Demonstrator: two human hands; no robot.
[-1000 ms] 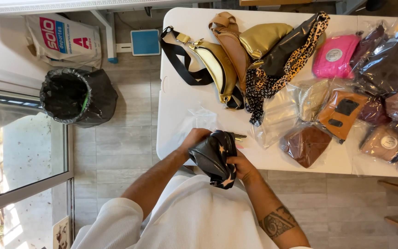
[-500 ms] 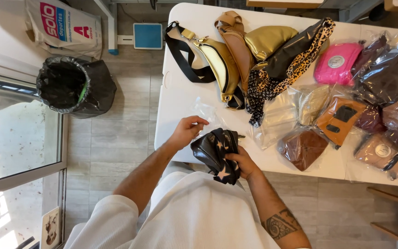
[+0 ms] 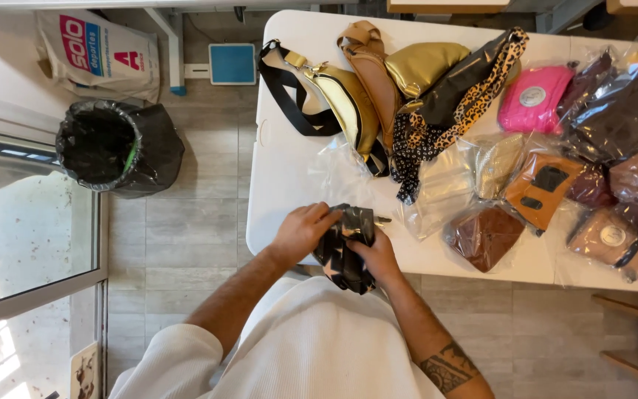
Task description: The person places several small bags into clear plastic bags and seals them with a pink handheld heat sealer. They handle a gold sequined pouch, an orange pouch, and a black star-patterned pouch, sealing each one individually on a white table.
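Observation:
Both my hands hold a small black pouch with a tan star pattern at the near edge of the white table. My left hand grips its left side from above. My right hand clasps its right side, fingers folded over the fabric. A clear plastic bag lies flat on the table just beyond the pouch.
Gold, tan and leopard-strap waist bags are piled at the table's middle. Bagged pouches in pink, orange and brown fill the right side. A black-lined bin and a printed sack stand on the floor at left.
My left hand has come back from the plastic bag onto the pouch. The pouch now sits more folded between both hands.

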